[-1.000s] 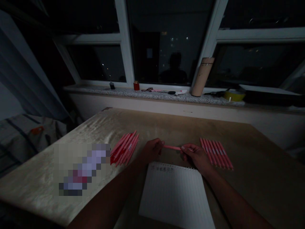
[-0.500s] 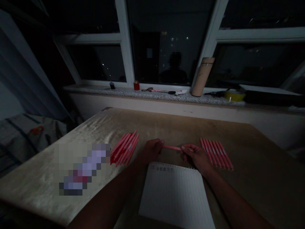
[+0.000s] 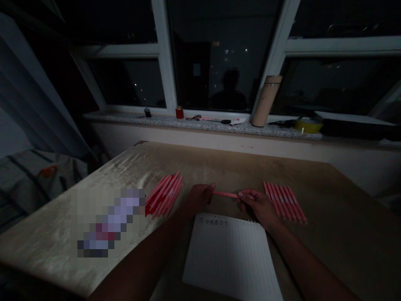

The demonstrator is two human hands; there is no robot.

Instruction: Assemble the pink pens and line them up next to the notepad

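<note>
A slim pink pen (image 3: 226, 194) is held level between my two hands above the table, just beyond the notebook. My left hand (image 3: 200, 198) is closed at its left end, thumb and fingers together. Around the right end, the fingers of my right hand (image 3: 258, 205) are wrapped. Left of my left hand lies a loose pile of similar pink pens (image 3: 169, 196), with something red among them. Close to my right hand, several pink pens (image 3: 285, 202) lie side by side in a neat row. A spiral notebook (image 3: 232, 255) with lined pages lies open below my hands, handwriting at its top.
A blurred-out pale purple item (image 3: 115, 221) lies at the table's left. On the windowsill (image 3: 163, 121) stand a red-filled jar (image 3: 179, 112), a tall tan cylinder (image 3: 267, 101) and a yellow tape roll (image 3: 308, 125). The table's far edge meets the wall.
Almost nothing differs. The fingers of my left hand have shifted slightly at the pen's left end; the pen and my right hand stay in place.
</note>
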